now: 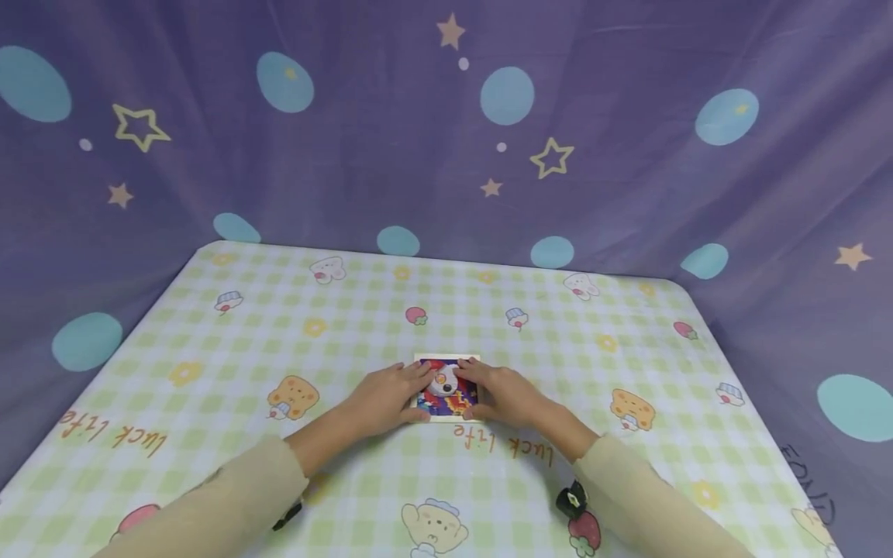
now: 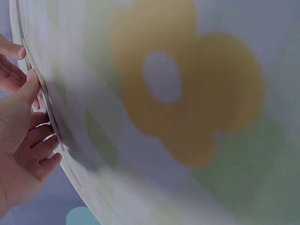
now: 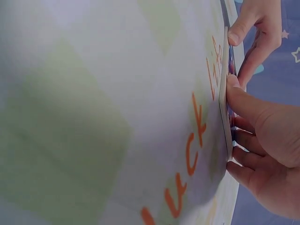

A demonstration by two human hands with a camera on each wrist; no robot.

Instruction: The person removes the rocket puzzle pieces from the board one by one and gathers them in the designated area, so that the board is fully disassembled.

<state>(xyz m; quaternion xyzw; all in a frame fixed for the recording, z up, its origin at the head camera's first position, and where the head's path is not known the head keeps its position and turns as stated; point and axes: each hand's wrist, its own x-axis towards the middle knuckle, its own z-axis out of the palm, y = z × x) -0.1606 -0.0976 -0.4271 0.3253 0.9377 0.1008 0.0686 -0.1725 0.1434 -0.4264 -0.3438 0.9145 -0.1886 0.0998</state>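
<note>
A small square picture board (image 1: 446, 407) with a pale rim lies on the table. Its bright picture shows a white round figure on red, blue and orange. My left hand (image 1: 391, 397) rests at its left side, long fingers on the upper left part and thumb at the near left corner. Opposite, my right hand (image 1: 512, 395) touches the right side in a mirrored way, its thumb by the near right corner. The left wrist view shows the board's thin edge (image 2: 49, 101) beside the left fingers. In the right wrist view, the right thumb (image 3: 243, 101) touches the near rim.
A green-and-white checked cloth (image 1: 391, 496) with cartoon prints and "luck life" lettering covers the table. Behind and beside it hangs a purple curtain (image 1: 391, 155) with stars and blue dots. Dark straps (image 1: 572, 500) show near the wrists.
</note>
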